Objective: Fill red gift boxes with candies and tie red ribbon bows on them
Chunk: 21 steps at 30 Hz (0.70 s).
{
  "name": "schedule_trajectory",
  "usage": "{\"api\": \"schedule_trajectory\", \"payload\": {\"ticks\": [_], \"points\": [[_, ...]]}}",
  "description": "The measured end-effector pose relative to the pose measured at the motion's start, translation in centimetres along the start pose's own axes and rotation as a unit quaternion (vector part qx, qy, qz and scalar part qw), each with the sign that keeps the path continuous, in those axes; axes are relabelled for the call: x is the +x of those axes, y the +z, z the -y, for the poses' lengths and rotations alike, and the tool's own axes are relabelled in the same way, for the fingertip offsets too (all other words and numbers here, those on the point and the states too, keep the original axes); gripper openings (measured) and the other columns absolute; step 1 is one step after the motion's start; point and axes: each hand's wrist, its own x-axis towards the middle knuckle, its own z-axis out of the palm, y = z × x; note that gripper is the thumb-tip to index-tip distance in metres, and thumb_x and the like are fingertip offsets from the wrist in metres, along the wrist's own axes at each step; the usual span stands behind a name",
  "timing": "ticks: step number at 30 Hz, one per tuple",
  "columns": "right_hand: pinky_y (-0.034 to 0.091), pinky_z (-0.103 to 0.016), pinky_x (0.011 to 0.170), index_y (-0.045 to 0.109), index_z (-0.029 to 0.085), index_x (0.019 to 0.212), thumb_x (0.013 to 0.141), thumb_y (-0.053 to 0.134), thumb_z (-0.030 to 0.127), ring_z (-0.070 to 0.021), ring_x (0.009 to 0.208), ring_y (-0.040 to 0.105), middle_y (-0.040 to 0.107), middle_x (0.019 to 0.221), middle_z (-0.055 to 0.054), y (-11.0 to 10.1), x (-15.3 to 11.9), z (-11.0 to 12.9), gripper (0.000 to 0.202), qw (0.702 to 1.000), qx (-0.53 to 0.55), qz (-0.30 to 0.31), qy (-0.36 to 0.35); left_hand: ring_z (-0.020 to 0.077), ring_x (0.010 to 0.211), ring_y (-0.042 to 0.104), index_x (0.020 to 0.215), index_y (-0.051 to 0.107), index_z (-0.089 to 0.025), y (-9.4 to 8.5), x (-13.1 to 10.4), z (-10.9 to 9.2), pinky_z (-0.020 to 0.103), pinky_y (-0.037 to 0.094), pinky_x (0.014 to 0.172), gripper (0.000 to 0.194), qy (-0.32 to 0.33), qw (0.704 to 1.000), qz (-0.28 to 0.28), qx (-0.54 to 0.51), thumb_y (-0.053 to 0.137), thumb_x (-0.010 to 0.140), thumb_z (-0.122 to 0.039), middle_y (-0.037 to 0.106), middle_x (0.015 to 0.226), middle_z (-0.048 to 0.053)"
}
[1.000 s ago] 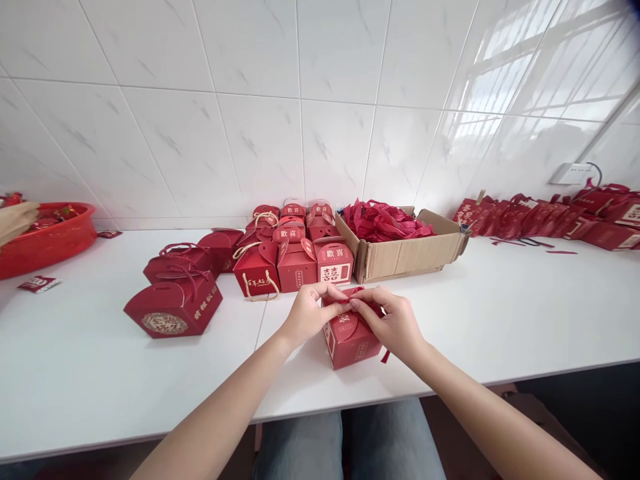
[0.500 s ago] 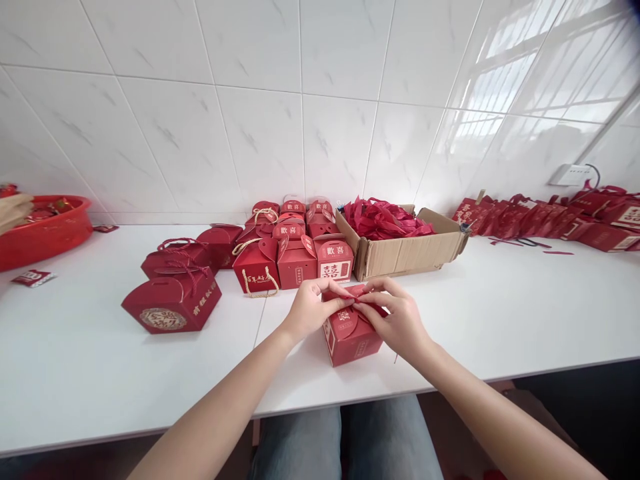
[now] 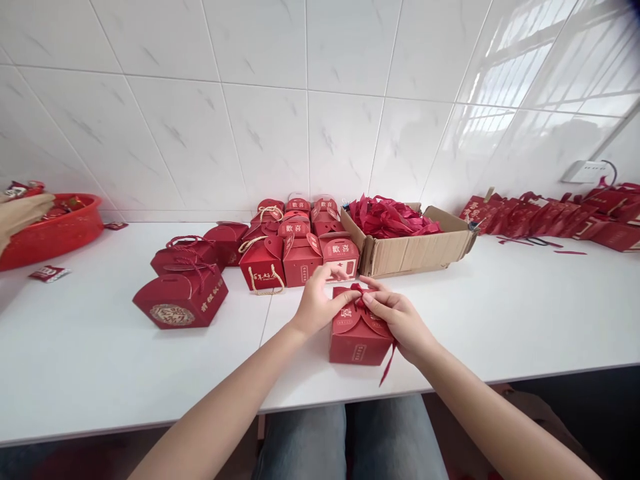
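A red gift box (image 3: 361, 343) with curved, folded top flaps stands near the table's front edge. Dark red ribbon (image 3: 388, 365) is gathered at the top of the box, one tail hanging down its right side. My right hand (image 3: 400, 320) pinches the ribbon at the top between thumb and forefinger. My left hand (image 3: 319, 301) is at the box's left, thumb tip at the ribbon and the other fingers stretched out and apart from it. Whether the left thumb presses on the ribbon is too small to tell.
Behind are clustered red boxes (image 3: 302, 261) and a cardboard box (image 3: 415, 257) of red ribbons (image 3: 390, 219). Dark red boxes (image 3: 200, 303) stand left, beyond them a red basin (image 3: 65, 230) and a small packet (image 3: 49, 273). More red boxes (image 3: 617, 233) line the right.
The box has turned so its front faces me more squarely. My left fingers have spread away from the knot area, and a ribbon tail now shows at the box's right side. The view has shifted slightly.
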Motion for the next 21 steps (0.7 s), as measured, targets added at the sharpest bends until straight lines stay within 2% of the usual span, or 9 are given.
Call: {"api": "schedule_trajectory", "payload": {"ticks": [2, 6, 10, 13, 15, 17, 19, 21], "points": [[0.044, -0.039, 0.098, 0.073, 0.019, 0.074, 0.081, 0.061, 0.049, -0.0270, 0.133, 0.038, 0.050, 0.136, -0.011, 0.2, -0.1, -0.1, 0.033, 1.000, 0.001, -0.014, 0.001, 0.0172, 0.084, 0.058, 0.079, 0.057, -0.019, -0.5, -0.5, -0.7, 0.033, 0.046, 0.084, 0.013, 0.023, 0.998, -0.002, 0.064, 0.067, 0.076, -0.026, 0.063, 0.084, 0.003], [0.042, -0.038, 0.100, 0.074, 0.020, 0.075, 0.080, 0.062, 0.049, -0.0260, 0.129, 0.042, 0.053, 0.131, -0.010, 0.4, -0.4, 0.1, 0.032, 1.000, -0.013, -0.022, 0.007, 0.0175, 0.080, 0.059, 0.079, 0.064, -0.019, -1.3, -1.1, -1.7, 0.032, 0.047, 0.079, 0.010, 0.043, 0.990, 0.084, 0.107, 0.068, 0.076, -0.029, 0.067, 0.080, 0.002], [0.043, -0.038, 0.099, 0.075, 0.021, 0.080, 0.083, 0.057, 0.051, -0.0251, 0.121, 0.050, 0.054, 0.128, -0.009, 0.2, -1.1, 1.1, 0.035, 0.999, -0.037, -0.013, 0.022, 0.0175, 0.081, 0.062, 0.079, 0.072, -0.022, -1.6, -0.8, -1.7, 0.030, 0.050, 0.076, 0.006, 0.025, 0.988, 0.099, 0.114, 0.069, 0.076, -0.026, 0.072, 0.081, 0.002], [0.041, -0.039, 0.102, 0.075, 0.020, 0.073, 0.088, 0.049, 0.050, -0.0248, 0.119, 0.053, 0.057, 0.125, -0.009, -0.2, -1.6, 1.9, 0.043, 0.997, -0.083, 0.005, 0.009, 0.0175, 0.080, 0.064, 0.078, 0.074, -0.024, -1.6, -0.5, -1.8, 0.029, 0.051, 0.073, 0.008, 0.039, 0.986, 0.108, 0.124, 0.066, 0.078, -0.020, 0.073, 0.079, 0.002], [0.039, -0.040, 0.104, 0.075, 0.021, 0.075, 0.090, 0.046, 0.049, -0.0252, 0.122, 0.050, 0.059, 0.124, -0.009, -0.5, -1.8, 2.1, 0.042, 0.992, -0.122, 0.018, -0.014, 0.0178, 0.078, 0.065, 0.078, 0.074, -0.023, -1.6, -0.5, -1.9, 0.029, 0.052, 0.071, 0.011, 0.060, 0.983, 0.103, 0.141, 0.065, 0.078, -0.017, 0.074, 0.079, 0.002], [0.044, -0.040, 0.100, 0.074, 0.023, 0.088, 0.090, 0.047, 0.046, -0.0255, 0.125, 0.048, 0.056, 0.129, -0.008, -0.8, -2.1, 2.0, 0.035, 0.986, -0.161, 0.021, -0.030, 0.0183, 0.077, 0.066, 0.078, 0.073, -0.023, -1.6, -0.6, -2.2, 0.031, 0.052, 0.073, 0.012, 0.079, 0.979, 0.097, 0.159, 0.063, 0.078, -0.016, 0.074, 0.080, 0.003], [0.051, -0.037, 0.090, 0.071, 0.025, 0.100, 0.088, 0.052, 0.041, -0.0255, 0.124, 0.049, 0.051, 0.134, -0.009, -1.1, -2.5, 1.7, 0.027, 0.979, -0.201, 0.006, -0.040, 0.0189, 0.078, 0.066, 0.078, 0.072, -0.021, -1.5, -0.8, -2.4, 0.032, 0.052, 0.075, 0.012, 0.085, 0.978, 0.092, 0.169, 0.061, 0.079, -0.017, 0.074, 0.080, 0.003], [0.056, -0.033, 0.077, 0.067, 0.025, 0.104, 0.085, 0.056, 0.035, -0.0246, 0.117, 0.054, 0.051, 0.133, -0.010, -1.4, -2.9, 1.3, 0.024, 0.970, -0.235, -0.009, -0.056, 0.0189, 0.079, 0.067, 0.078, 0.071, -0.020, -1.5, -0.8, -2.5, 0.032, 0.051, 0.076, 0.012, 0.076, 0.978, 0.089, 0.172, 0.059, 0.080, -0.018, 0.073, 0.081, 0.004]]}}
